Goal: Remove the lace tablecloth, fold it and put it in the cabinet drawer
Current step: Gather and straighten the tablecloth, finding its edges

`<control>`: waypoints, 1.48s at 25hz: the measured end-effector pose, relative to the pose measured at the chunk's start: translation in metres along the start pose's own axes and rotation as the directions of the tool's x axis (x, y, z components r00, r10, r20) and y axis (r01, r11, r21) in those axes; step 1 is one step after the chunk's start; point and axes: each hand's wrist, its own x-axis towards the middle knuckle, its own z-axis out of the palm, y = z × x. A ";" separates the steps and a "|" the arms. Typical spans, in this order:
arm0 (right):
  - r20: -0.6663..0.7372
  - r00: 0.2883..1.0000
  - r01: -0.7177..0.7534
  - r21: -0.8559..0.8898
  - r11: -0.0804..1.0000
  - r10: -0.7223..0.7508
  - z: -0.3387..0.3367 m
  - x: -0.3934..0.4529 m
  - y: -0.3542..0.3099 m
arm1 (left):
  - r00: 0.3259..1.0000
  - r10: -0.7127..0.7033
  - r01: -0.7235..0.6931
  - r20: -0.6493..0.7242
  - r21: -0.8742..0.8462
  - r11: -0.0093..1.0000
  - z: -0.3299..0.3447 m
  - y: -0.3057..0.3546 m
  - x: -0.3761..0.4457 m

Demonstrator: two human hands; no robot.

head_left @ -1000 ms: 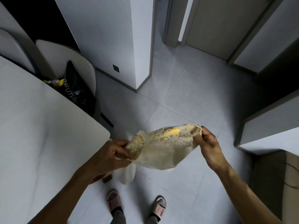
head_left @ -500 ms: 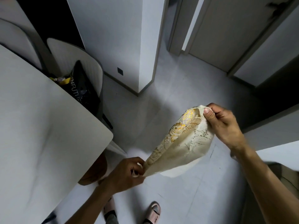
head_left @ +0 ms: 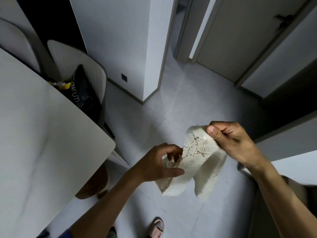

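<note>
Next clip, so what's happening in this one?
A person stands beside a white table, working a cream lace tablecloth in mid-air over the tiled floor. The right hand pinches its upper edge between thumb and fingers. The left hand is at the lower part, fingers curled around a fold of the cloth. The cloth hangs bunched and partly folded between them, not yet a neat stack. It is already off the table; no drawer is in view.

Left fingers (head_left: 171,156) partly hidden behind lace tablecloth (head_left: 197,152).
</note>
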 end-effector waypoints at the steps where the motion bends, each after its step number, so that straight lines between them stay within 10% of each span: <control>1: -0.002 1.000 0.001 -0.009 1.000 -0.001 -0.002 -0.003 0.001 | 1.000 -0.006 0.006 -0.003 -0.016 1.000 0.002 -0.001 -0.001; 13: -0.010 1.000 -0.017 0.049 0.999 0.017 0.000 -0.021 0.015 | 0.984 -0.074 0.011 -0.161 -0.359 0.933 0.017 -0.007 0.006; 17: 0.004 1.000 -0.021 0.064 0.998 0.021 0.006 -0.021 0.017 | 0.992 -0.072 0.050 -0.108 -0.198 0.979 0.009 -0.017 -0.001; 22: -0.014 0.999 -0.049 0.085 0.995 0.051 0.021 -0.019 0.023 | 0.927 -0.094 0.055 -0.362 -0.118 0.992 0.008 -0.028 -0.011; 26: -0.114 0.991 -0.056 0.152 0.987 0.074 0.029 -0.015 0.026 | 0.980 -0.150 0.104 -0.134 -0.300 0.948 0.010 -0.027 -0.018; 31: -0.165 0.986 -0.014 0.155 0.988 0.040 0.034 -0.020 0.033 | 0.931 -0.130 0.143 -0.342 0.013 0.990 0.018 -0.031 -0.001; 37: -0.217 0.964 -0.125 0.146 0.981 0.155 -0.004 -0.038 0.058 | 0.977 0.042 -0.019 -0.210 0.112 0.993 0.003 -0.022 0.003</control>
